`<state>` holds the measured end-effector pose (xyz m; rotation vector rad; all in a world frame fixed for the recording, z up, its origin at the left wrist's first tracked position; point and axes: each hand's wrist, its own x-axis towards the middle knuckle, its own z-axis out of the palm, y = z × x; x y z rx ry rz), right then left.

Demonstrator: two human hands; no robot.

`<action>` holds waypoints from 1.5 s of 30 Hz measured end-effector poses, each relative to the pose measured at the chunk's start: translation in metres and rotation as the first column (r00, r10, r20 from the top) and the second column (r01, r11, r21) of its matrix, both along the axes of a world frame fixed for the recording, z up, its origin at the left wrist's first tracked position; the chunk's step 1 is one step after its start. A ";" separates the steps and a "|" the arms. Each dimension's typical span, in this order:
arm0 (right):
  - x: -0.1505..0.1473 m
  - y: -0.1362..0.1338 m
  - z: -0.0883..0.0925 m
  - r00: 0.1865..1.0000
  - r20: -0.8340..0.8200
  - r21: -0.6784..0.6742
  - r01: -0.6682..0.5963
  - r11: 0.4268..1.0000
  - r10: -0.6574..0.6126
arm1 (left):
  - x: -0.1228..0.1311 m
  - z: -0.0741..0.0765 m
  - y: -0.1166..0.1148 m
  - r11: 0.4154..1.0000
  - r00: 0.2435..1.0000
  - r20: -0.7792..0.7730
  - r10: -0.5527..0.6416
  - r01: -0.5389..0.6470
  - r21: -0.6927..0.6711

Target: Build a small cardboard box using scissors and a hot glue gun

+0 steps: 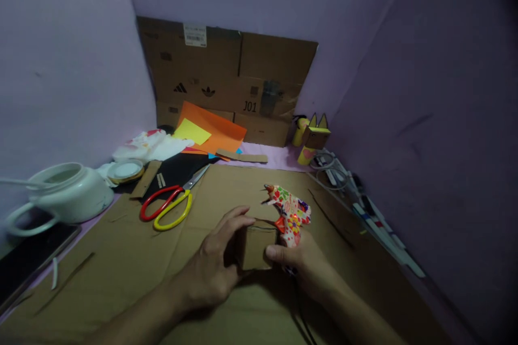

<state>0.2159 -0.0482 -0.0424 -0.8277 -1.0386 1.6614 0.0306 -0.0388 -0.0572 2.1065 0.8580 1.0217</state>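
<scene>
A small cardboard box (260, 248) is between my two hands, above the cardboard sheet that covers the table. My left hand (222, 256) is closed around its left side, fingers over the top edge and thumb low down. In my right hand (301, 259) is a flower-patterned glue gun (292, 213), its nozzle pointing up and to the left. The right thumb presses against the box's right side. The glue gun's trigger is orange, and a dark cord runs down from its handle. The far sides of the box are hidden.
Scissors (172, 207) with red and yellow handles lie left of centre. A white pot (70, 194) stands at far left by a dark flat object (36, 259). Orange paper (218, 129) leans on a cardboard panel (226, 70) behind. Yellow cardboard figures (314, 140) stand back right.
</scene>
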 end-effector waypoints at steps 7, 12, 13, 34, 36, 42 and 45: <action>0.000 -0.002 0.005 0.999 0.031 -0.030 0.013 0.999 -0.012 | -0.005 0.007 0.001 0.855 0.955 0.293 0.050 0.112 -0.507; -0.004 -0.003 0.013 0.996 0.081 -0.027 -0.024 0.999 0.026 | -0.004 0.010 0.003 0.791 0.939 0.340 0.040 0.178 -0.585; -0.003 -0.003 0.015 0.994 0.099 -0.025 -0.037 0.999 0.039 | -0.003 0.011 0.003 0.786 0.938 0.345 0.027 0.193 -0.587; 0.014 -0.014 0.006 0.759 0.541 0.208 0.296 0.932 -0.361 | -0.008 0.019 0.005 0.800 0.840 0.446 0.310 0.023 -0.599; 0.016 -0.016 0.004 0.782 0.526 0.212 0.261 0.942 -0.335 | -0.008 0.020 0.006 0.796 0.833 0.424 0.355 -0.031 -0.605; 0.018 -0.020 0.010 0.860 0.476 0.239 0.072 0.968 -0.182 | -0.011 0.023 0.010 0.770 0.798 0.392 0.458 -0.135 -0.624; 0.016 -0.019 0.013 0.876 0.471 0.187 0.018 0.982 -0.105 | -0.010 0.022 0.010 0.777 0.813 0.381 0.441 -0.134 -0.615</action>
